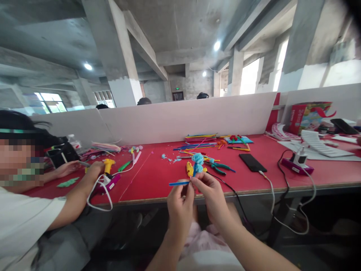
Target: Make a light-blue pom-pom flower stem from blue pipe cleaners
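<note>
The person's left grip [180, 201] is pinching a dark blue strip [178, 184] between thumb and fingertips with hardly any gap, and the strip's loose end is pointing out to the left. The right grip [212, 191] is pinching just as tightly, its thumb and forefinger closing on the foot of an upright blue stem [194, 170]. The two sets of fingertips are meeting; whether strip and stem are one bent piece I cannot tell. The stem is carrying a fluffy light-blue piece [197, 159] at its top, so that piece is standing above the hands, in front of the table [158, 177].

Beyond it, a yellow glue gun [189, 169] is lying partly hidden, and teal-handled pliers [219, 166] are resting just to its right. Light-blue scraps [170, 158] are lying to the left, while a bundle of coloured strips [200, 138] is stretching along the foot of the white partition [183, 118]. Farther right, a black phone [253, 162] is lying plugged into a white cable [267, 180], near a purple power strip [296, 166]. On the left, a co-worker in a white shirt [31, 214] is reaching over the table, beside another yellow glue gun [108, 165].
</note>
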